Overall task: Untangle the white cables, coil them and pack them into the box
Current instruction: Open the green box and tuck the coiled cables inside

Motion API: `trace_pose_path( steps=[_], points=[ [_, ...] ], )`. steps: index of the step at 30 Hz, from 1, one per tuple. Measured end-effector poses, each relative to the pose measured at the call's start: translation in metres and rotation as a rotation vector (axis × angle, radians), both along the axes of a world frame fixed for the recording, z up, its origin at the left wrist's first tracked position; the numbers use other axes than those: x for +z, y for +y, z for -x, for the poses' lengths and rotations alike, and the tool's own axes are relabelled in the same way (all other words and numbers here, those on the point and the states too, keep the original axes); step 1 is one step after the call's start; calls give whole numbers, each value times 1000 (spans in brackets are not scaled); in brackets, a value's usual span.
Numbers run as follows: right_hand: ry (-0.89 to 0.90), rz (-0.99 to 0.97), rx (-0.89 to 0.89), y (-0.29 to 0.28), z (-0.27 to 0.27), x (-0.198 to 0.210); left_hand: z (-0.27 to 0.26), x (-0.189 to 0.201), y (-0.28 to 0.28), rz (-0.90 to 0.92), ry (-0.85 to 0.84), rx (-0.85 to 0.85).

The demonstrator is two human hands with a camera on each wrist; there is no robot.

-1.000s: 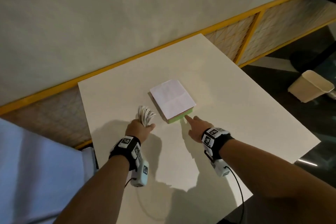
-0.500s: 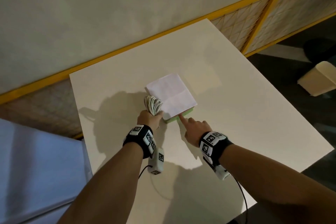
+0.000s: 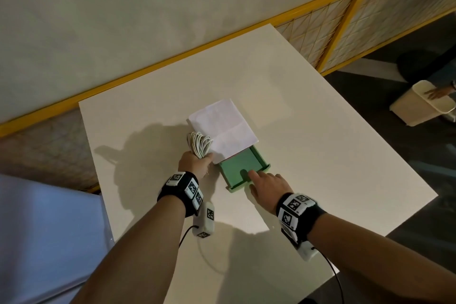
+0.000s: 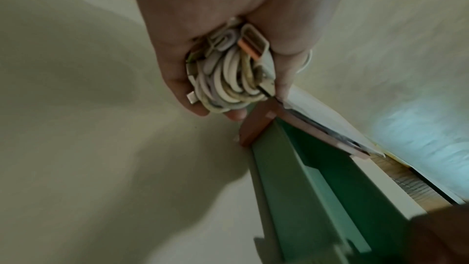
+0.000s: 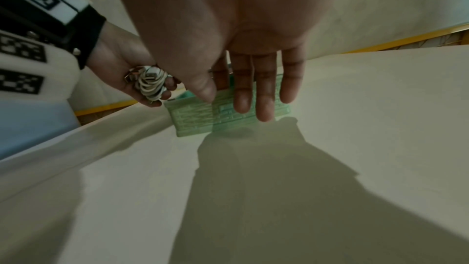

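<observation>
On the white table [image 3: 320,155] lies the box: a white-topped sleeve [image 3: 223,128] with its green drawer [image 3: 237,163] slid out toward me and nothing in it. My right hand [image 3: 265,184] is at the drawer's front wall, index fingertip in the notch. Its other fingers [image 5: 264,97] hang straight over the ribbed green front [image 5: 195,115]. My left hand [image 3: 196,164] grips the coiled white cables [image 3: 199,143] upright against the sleeve's near left corner. From the left wrist, loops and plugs [image 4: 228,75] fill the fist beside the drawer's side wall [image 4: 317,188].
A yellow-framed mesh railing [image 3: 345,20] runs behind the table. On the floor to the right stands a beige bin [image 3: 417,108], and another person's hand [image 3: 438,92] rests on it. Pale blue cloth [image 3: 37,229] lies at my left. The table's near right corner is close to my right forearm.
The green drawer was shut and has now slid out toward me under my right index finger. My left hand carried the coil from left of the box up against its sleeve.
</observation>
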State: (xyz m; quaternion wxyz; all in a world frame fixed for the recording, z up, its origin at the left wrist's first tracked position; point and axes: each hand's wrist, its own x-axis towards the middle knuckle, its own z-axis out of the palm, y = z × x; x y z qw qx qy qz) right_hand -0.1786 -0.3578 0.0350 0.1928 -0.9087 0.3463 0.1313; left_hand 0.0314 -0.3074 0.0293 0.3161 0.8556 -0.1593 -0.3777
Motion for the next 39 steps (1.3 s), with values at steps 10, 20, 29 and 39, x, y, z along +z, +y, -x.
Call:
trace_pose_path(
  steps=[10, 20, 29, 39],
  points=[
    [-4, 16, -5, 26, 32, -2, 5, 13, 2, 5, -2, -1],
    [-420, -199, -323, 14, 16, 68, 15, 38, 18, 118, -351, -248],
    [-46, -502, -43, -6, -35, 105, 57, 46, 19, 100, -976, -1300],
    [125, -481, -12, -2, -36, 79, 55, 35, 19, 186, -998, -1336]
  ],
)
